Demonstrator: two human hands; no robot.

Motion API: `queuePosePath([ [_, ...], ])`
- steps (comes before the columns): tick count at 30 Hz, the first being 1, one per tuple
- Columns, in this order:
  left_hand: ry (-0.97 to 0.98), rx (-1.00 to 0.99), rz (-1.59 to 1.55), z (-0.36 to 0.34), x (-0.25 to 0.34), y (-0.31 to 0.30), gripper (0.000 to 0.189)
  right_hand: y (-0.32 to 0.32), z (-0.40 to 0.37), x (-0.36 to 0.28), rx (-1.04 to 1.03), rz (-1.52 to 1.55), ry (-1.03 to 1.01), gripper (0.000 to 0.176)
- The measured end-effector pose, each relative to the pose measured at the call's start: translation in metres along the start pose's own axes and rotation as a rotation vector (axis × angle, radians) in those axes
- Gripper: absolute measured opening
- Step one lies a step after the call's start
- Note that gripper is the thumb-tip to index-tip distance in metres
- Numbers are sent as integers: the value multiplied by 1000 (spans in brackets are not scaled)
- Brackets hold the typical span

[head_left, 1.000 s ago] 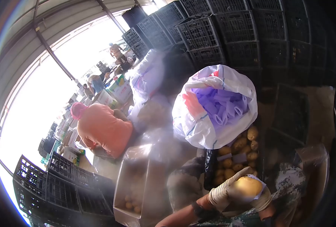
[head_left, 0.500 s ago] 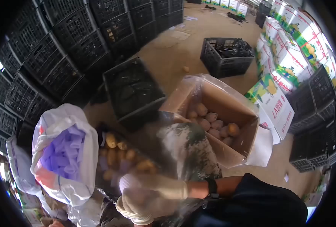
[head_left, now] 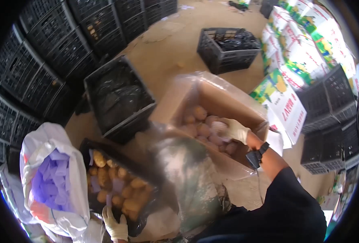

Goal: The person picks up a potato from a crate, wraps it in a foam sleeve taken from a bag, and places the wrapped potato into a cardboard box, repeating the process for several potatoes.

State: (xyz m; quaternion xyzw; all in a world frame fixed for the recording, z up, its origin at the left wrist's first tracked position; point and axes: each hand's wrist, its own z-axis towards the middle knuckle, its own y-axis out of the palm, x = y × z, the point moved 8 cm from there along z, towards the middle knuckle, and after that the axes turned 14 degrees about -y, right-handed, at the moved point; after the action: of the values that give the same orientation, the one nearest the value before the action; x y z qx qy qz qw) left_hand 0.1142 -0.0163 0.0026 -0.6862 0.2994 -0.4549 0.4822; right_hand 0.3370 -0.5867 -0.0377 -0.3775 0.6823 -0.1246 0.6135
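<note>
My right hand (head_left: 232, 130), in a pale glove, reaches into an open cardboard box (head_left: 250, 108). Its fingers are closed around a potato in a pinkish foam sleeve (head_left: 218, 126), above other sleeved potatoes (head_left: 201, 129). My left hand (head_left: 115, 226), also gloved, is at the near edge of a black-lined crate (head_left: 147, 214) of bare yellow-brown potatoes (head_left: 124, 188). Its thumb and index finger are apart, and a purple foam strip (head_left: 109, 200) touches or lies just past the index fingertip. A white sack (head_left: 78, 178) of purple foam sleeves (head_left: 56, 182) stands to the left.
A camouflage-covered knee (head_left: 187, 174) lies between crate and box. Black crates with dark plastic stand ahead (head_left: 120, 97) and farther off (head_left: 228, 58). Stacked black crates (head_left: 46, 52) line the left. Printed cartons (head_left: 296, 52) and more black crates (head_left: 329, 97) stand right.
My hands have separated from around a foam sleeve over the crate. The right has moved into the cardboard box; the left has shifted down and left to the crate's edge. The view has shifted.
</note>
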Motion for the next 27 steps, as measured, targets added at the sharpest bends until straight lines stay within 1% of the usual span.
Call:
queuePosePath([
  [1,-154,-136,-20,3,-23,12,75,18,-4,49,-95,-173,58,58],
  [2,-177,-138,45,5,-36,19,71,36,-9,99,-205,-355,105,50],
  [3,-245,-218,69,11,-38,23,66,54,-14,149,-322,-527,142,43],
  [4,-265,-226,110,11,-57,32,66,77,-30,192,-275,-750,-118,21],
  [5,-318,-385,118,17,-50,29,65,82,-42,225,-281,-814,-13,23],
  [6,-304,-380,175,17,-75,45,65,87,-54,257,-295,-878,94,26],
  [7,-302,-384,179,18,-91,54,64,83,-54,252,-353,-876,144,26],
  [8,-320,-421,128,23,-86,54,64,79,-45,228,-394,-835,127,27],
  [9,-310,-413,130,24,-99,67,64,73,-32,188,-424,-772,99,28],
  [10,-329,-485,111,28,-102,81,62,66,-18,150,-408,-703,61,29],
  [12,-303,-578,172,32,-114,117,59,47,12,82,-282,-545,-26,32],
  [13,-286,-483,214,37,-107,116,58,36,29,48,-189,-455,-66,34],
  [15,-246,-298,304,51,-94,106,56,13,53,-6,77,-277,-131,33],
  [16,-183,-276,293,56,-95,106,55,3,57,-44,210,-188,-160,34],
  [17,-120,-255,277,59,-97,109,54,10,57,-121,229,-121,-238,37],
  [18,-59,-226,258,62,-100,112,53,28,59,-172,189,-43,-308,36],
  [19,-50,-259,326,66,-113,129,52,49,62,-217,148,35,-376,34],
  [20,-36,-286,394,77,-124,147,51,79,65,-263,54,64,-507,33],
  [21,-24,-320,461,79,-135,167,49,117,68,-297,-117,125,-518,32],
  [22,-17,-332,461,80,-135,172,48,160,73,-323,-282,18,-605,31],
  [23,-9,-345,462,83,-133,175,48,209,75,-346,-375,-147,-756,31],
  [24,-1,-361,463,84,-132,179,47,266,81,-350,-495,-220,-804,30],
  [25,-3,-356,440,85,-135,183,45,314,84,-359,-519,-298,-917,27],
  [26,-4,-353,419,84,-136,185,43,369,96,-348,-561,-461,-912,25],
  [27,-8,-344,396,86,-139,188,41,409,100,-349,-558,-615,-967,23],
])
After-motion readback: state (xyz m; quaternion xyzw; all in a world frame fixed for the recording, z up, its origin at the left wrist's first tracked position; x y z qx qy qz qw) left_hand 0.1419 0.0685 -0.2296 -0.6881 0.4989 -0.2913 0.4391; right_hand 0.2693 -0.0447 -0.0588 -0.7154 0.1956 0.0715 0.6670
